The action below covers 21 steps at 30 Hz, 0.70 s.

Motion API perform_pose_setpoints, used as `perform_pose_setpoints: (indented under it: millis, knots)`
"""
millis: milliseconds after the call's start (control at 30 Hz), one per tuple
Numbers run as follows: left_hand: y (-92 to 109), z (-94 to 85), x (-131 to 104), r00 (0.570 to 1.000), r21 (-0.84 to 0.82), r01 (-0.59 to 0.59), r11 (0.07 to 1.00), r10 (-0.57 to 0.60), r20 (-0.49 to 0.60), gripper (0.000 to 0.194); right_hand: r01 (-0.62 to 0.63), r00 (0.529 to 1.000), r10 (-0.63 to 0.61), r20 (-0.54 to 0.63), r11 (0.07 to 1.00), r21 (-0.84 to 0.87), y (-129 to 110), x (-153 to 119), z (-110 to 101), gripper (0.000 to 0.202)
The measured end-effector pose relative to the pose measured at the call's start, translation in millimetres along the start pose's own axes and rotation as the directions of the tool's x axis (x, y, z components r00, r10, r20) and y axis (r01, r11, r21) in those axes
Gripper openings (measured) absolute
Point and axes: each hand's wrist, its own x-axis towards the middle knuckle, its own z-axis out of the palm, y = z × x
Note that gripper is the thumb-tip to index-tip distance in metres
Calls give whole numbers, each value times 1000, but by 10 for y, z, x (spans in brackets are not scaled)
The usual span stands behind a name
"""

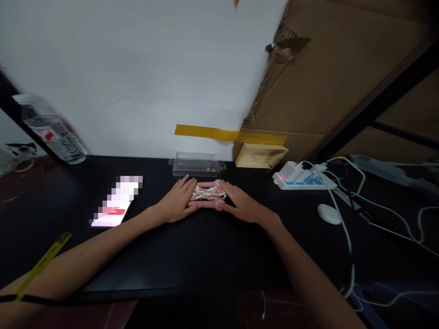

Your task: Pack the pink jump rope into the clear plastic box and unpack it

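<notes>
A beaded skipping rope (207, 193) lies on the black table, with two pink handles along its far and near sides and white and pink bead pieces bunched between them. My left hand (176, 200) holds its left end, thumb along the near handle and fingers over the far side. At the right end, my right hand (243, 201) grips it in the same way, thumb by the near handle's round cap. Both palms face down, and the parts under my fingers are hidden. Just behind stands a clear plastic box (195, 165).
To the left are a lit phone (115, 203) and a water bottle (55, 130). A shallow wooden tray (245, 157) leans at the back. On the right, a white power strip (305, 180), a white mouse (329, 214) and loose cables (346, 228) lie about.
</notes>
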Motion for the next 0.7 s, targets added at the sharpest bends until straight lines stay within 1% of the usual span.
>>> perform_pose_setpoints:
  millis: [133, 233, 333, 400, 500, 600, 700]
  knots:
    - [-1, 10, -7, 1000, 4, -10, 1000, 10, -12, 76, -1, 1000, 1, 7, 1000, 1, 4, -1, -6, 87]
    - [-1, 6, -13, 1000, -4, -12, 1000, 12, -25, 76, -1, 1000, 1, -19, 1000, 6, 18, -12, 0, 86]
    - [-8, -3, -10, 1000, -14, -18, 1000, 18, -16, 77, 3, 998, -3, -56, 1000, -5, 10, -17, 5, 87]
    - [-13, 1, 1, 1000, -29, -29, 999, 29, -12, 76, 35, 994, -38, -102, 999, -37, -22, 1, 13, 89]
    - [-2, 32, 28, 999, -65, -48, 997, 47, -15, 70, 123, 977, -137, -161, 988, -93, -103, 65, 47, 86]
    - [25, 65, 50, 998, -98, -54, 994, 52, -25, 65, 189, 966, -211, -150, 970, -152, -169, 136, 101, 84]
    - [37, 34, 64, 998, -108, -49, 993, 44, -51, 64, 197, 964, -226, -139, 960, -196, -181, 174, 138, 76]
